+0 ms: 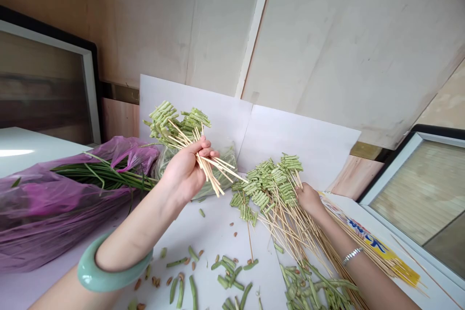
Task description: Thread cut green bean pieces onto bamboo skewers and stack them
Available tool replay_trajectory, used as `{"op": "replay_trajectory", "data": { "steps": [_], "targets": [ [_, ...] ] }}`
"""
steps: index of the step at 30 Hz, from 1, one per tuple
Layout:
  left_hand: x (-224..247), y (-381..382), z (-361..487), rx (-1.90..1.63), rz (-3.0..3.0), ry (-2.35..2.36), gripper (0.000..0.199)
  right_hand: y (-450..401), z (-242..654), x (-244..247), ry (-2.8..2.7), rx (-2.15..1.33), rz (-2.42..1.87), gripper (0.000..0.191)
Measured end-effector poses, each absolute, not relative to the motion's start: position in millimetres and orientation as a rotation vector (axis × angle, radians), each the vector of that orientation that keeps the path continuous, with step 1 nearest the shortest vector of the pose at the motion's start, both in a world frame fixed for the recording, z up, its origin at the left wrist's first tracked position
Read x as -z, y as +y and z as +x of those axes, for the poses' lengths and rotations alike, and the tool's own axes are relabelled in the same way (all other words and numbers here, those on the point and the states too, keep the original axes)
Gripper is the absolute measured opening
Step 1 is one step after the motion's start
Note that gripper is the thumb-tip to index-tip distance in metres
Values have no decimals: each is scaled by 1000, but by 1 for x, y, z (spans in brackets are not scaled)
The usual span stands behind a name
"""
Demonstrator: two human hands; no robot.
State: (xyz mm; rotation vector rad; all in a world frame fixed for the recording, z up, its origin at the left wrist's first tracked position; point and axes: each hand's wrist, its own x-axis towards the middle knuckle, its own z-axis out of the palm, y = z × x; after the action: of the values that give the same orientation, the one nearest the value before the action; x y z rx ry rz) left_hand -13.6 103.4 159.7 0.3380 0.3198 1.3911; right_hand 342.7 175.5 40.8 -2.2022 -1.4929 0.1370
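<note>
My left hand [189,169] is raised and closed around a bundle of bean skewers [163,118]. Cut green bean pieces are threaded in rows at their far ends, and the bare bamboo ends stick out past my fingers. On the right, my right hand [308,199] reaches into a pile of bean skewers [267,181] on the white table [218,232]. Its fingers are bent around a skewer near the threaded beans, though the fingertips are partly hidden. Loose bean pieces [228,271] and small brown seeds [156,281] lie in front.
A purple plastic bag [47,203] with long green stalks [98,173] lies at the left, beside a clear bag [218,181]. Long beans [312,286] lie front right. A yellow skewer packet [385,249] lies right of my arm. White boards [301,140] stand behind.
</note>
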Motion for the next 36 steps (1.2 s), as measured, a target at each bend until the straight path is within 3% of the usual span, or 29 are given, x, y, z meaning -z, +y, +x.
{"op": "replay_trajectory", "data": {
  "steps": [15,29,36],
  "targets": [
    [-154,109,-9,-1389,370,368,29,172,334,-49,-1575,-116,-2336,29],
    [-152,109,-10,-1391,429,347,31,176,352,-74,-1356,-685,-2042,29],
    [-154,110,-11,-1415,392,323,31,162,389,-85,-1138,-782,-1852,30]
  ]
}}
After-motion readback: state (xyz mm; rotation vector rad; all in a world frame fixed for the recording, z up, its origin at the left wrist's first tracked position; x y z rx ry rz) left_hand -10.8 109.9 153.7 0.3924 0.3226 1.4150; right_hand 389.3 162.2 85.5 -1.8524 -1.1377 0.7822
